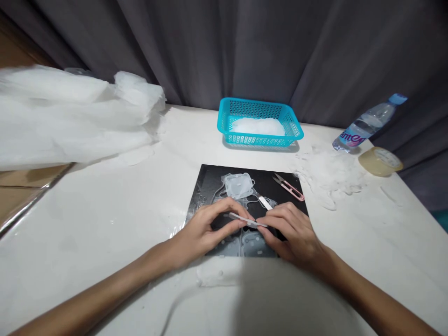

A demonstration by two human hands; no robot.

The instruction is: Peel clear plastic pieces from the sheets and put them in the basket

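Observation:
Between my two hands is a thin translucent plastic piece (248, 220), seen nearly edge-on above a black mat (206, 179). My left hand (213, 224) pinches its left end with thumb and fingers. On the other end, my right hand (292, 228) has its fingertips closed. A white-handled tool with a thin metal tip (265, 202) sticks out beside my right fingers; whether it is held or lies on the mat, I cannot tell. Beyond my hands lies a squarish translucent plastic piece (239, 185). More translucent sheet parts (259, 245) lie under and in front of my hands.
Pink thread snips (290, 187) lie at the mat's upper right. Behind stands a blue basket (261, 140) with white translucent pieces inside. Plastic scraps (332, 170), a tape roll (381, 161) and a water bottle (367, 123) are at right. White plastic bags (70, 116) fill the left.

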